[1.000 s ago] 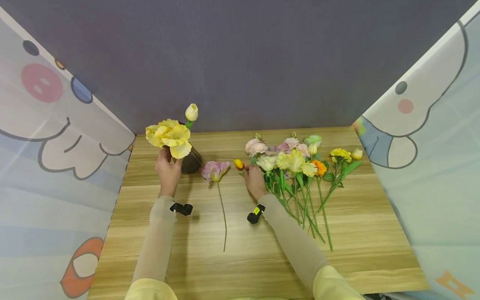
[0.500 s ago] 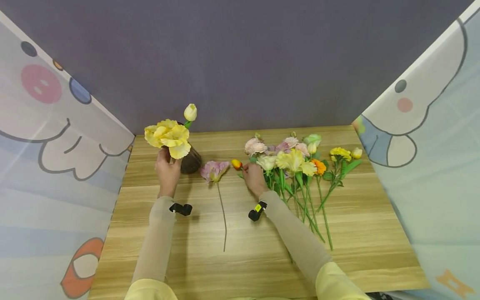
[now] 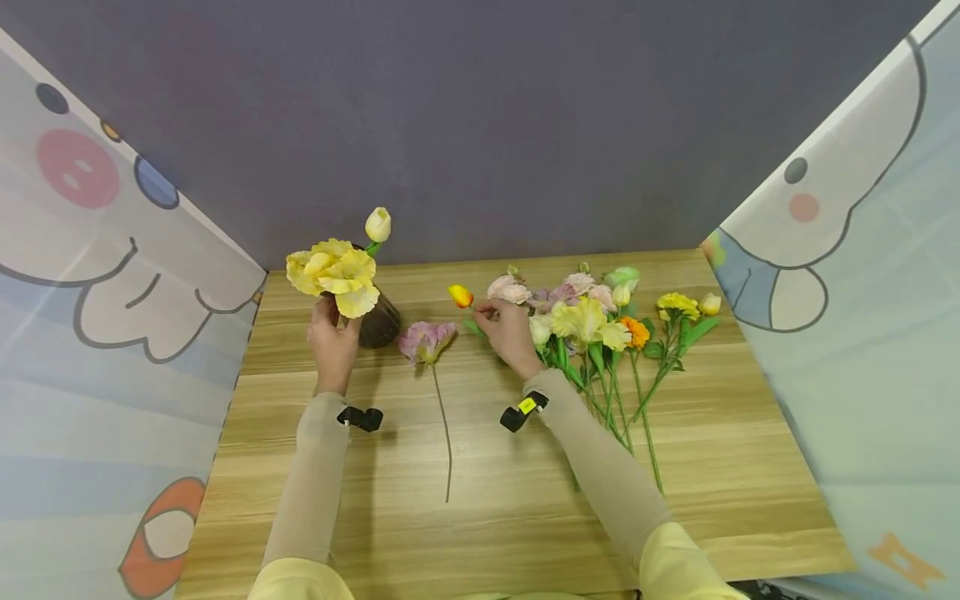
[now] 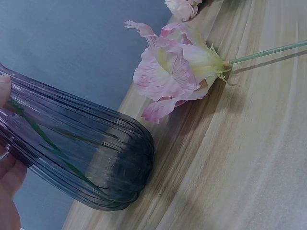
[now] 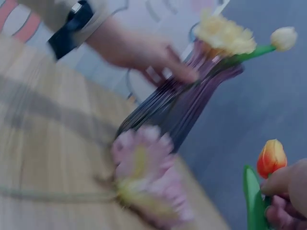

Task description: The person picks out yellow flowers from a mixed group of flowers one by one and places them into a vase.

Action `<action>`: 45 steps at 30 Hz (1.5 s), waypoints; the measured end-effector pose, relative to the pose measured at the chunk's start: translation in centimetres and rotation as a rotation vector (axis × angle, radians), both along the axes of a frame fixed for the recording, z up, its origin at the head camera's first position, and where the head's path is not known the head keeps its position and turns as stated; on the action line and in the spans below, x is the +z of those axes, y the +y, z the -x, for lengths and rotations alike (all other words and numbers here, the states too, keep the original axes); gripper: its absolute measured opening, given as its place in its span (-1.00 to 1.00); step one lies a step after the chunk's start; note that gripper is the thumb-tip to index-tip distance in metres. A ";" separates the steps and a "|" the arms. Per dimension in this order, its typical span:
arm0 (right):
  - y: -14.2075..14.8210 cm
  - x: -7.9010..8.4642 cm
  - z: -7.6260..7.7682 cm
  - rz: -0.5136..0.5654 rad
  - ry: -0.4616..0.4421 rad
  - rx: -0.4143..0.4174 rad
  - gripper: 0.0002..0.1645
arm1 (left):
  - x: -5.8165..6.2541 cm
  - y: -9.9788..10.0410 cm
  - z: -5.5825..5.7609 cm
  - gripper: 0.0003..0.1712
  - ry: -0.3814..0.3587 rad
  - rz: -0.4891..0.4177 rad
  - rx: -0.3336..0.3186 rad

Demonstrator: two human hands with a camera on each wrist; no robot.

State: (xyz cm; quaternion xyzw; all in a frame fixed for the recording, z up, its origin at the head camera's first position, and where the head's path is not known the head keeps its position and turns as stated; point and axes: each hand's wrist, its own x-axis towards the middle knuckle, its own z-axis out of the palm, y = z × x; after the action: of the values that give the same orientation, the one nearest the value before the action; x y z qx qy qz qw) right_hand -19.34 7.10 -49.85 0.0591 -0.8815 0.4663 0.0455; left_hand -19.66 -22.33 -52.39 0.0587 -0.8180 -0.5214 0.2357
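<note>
My left hand (image 3: 333, 346) grips a dark, see-through ribbed glass vase (image 4: 96, 148) near its mouth, the vase tilted over the table. A ruffled yellow flower (image 3: 337, 271) and a white tulip (image 3: 378, 224) stand out of its mouth, and green stems show through the glass. My right hand (image 3: 510, 337) pinches an orange-yellow tulip (image 5: 272, 158) by the stem just under its bloom; a green leaf (image 5: 255, 199) hangs beside it. Between the hands, a pink-purple flower (image 3: 426, 342) lies on the table, its long thin stem pointing towards me.
A loose heap of cut flowers in pink, white, yellow and orange, including a ruffled yellow flower (image 3: 588, 323), lies right of my right hand. Further right is a yellow flower cluster (image 3: 678, 305) with a white tulip bud (image 3: 709, 304). A grey panel (image 3: 480, 125) closes the table's back.
My right hand has lifted the orange-yellow tulip away from the heap, up and slightly left, towards the back. The left hand and vase have stayed almost still.
</note>
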 end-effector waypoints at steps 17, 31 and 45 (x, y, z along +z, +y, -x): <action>0.3 11.1 0.4 0.910 0.529 -0.052 -0.86 | 0.4 -0.1 0.2 -0.38 -0.010 0.004 0.015; -1.2 12.4 0.3 1.115 0.578 -0.041 -0.78 | 0.0 0.0 0.1 -0.37 -0.009 -0.003 0.011; -1.0 13.1 0.2 1.180 0.601 -0.077 -0.77 | 0.0 0.1 0.0 -0.37 0.014 -0.012 0.003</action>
State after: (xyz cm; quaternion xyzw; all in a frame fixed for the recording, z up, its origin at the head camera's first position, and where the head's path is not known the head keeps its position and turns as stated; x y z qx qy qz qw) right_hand -19.56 6.11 -36.80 0.1203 -0.4286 0.8322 0.3306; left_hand -19.69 -22.19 -52.39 0.0576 -0.8131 -0.5265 0.2416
